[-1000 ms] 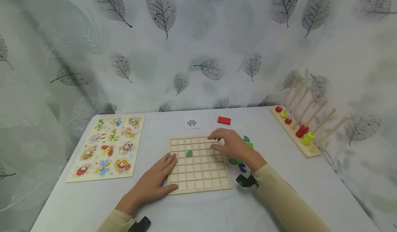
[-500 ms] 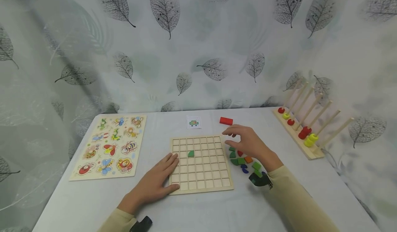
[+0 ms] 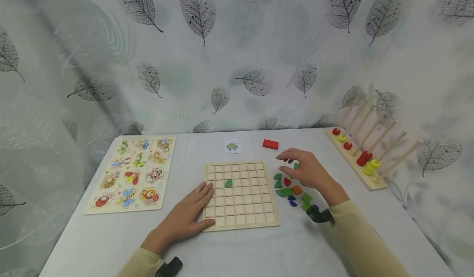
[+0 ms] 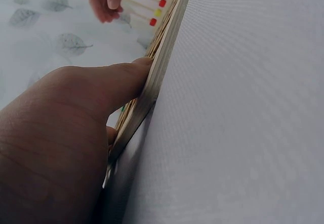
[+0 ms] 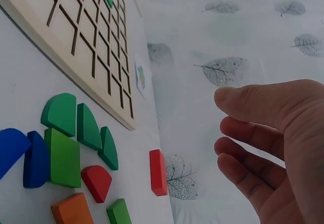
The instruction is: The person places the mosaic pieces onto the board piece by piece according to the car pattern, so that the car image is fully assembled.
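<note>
A wooden grid board [image 3: 240, 196] lies mid-table, with one green quarter-round piece [image 3: 228, 182] in a cell of its upper left part. My left hand [image 3: 187, 213] rests on the board's left edge, fingers straight and thumb at the near corner; the left wrist view has the thumb [image 4: 126, 77] on the rim. To the right of the board, my right hand [image 3: 305, 168] hovers over loose blocks, fingers loosely bent and nothing between them. Among those blocks are a red piece [image 5: 97, 183], an orange block [image 5: 73, 210], a green square [image 5: 63, 158] and a blue piece [image 5: 36, 159].
Behind the board lie a small picture card [image 3: 232, 146] and a red block [image 3: 270, 144]. An insect puzzle board [image 3: 129, 174] is at left. On the right stands a peg rack [image 3: 355, 159] with red and yellow beads. A leaf-patterned curtain [image 3: 237, 54] hangs behind the table.
My right hand has moved right, from over the grid board to above the loose blocks, uncovering more of them. The left hand stays on the board. The view has shifted slightly.
</note>
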Available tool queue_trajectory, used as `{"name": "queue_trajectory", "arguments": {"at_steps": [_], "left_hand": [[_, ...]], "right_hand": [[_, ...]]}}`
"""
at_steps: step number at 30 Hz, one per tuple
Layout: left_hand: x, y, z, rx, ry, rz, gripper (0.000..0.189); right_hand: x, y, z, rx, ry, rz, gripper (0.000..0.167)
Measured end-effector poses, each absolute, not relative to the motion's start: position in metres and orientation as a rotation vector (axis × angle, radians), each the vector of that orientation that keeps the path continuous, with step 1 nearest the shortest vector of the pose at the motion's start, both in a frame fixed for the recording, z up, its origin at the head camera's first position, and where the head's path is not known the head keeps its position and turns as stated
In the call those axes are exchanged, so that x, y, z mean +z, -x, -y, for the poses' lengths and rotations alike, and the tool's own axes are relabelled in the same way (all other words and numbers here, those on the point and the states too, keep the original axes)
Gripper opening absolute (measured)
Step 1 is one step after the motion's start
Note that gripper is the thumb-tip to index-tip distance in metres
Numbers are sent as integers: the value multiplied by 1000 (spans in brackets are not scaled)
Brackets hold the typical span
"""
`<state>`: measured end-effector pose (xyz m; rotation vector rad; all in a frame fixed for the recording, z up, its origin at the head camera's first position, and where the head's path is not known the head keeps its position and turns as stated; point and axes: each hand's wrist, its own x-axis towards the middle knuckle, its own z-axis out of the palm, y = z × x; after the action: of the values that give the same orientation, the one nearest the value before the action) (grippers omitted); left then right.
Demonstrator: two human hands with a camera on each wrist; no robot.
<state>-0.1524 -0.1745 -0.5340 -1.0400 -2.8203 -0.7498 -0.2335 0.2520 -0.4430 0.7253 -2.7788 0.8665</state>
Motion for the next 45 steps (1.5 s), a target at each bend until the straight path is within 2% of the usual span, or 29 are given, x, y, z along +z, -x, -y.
{"name": "queue_trajectory", "arguments": {"at_steps": [26, 45], "left_hand": [[-535, 153, 175, -743, 1047, 2815, 91], [-538, 154, 175, -745, 1046, 2795, 92]], "right_hand": [[-450, 231, -298, 812, -571, 2862, 36], [-476, 234, -308, 899, -499, 2949, 35]]}}
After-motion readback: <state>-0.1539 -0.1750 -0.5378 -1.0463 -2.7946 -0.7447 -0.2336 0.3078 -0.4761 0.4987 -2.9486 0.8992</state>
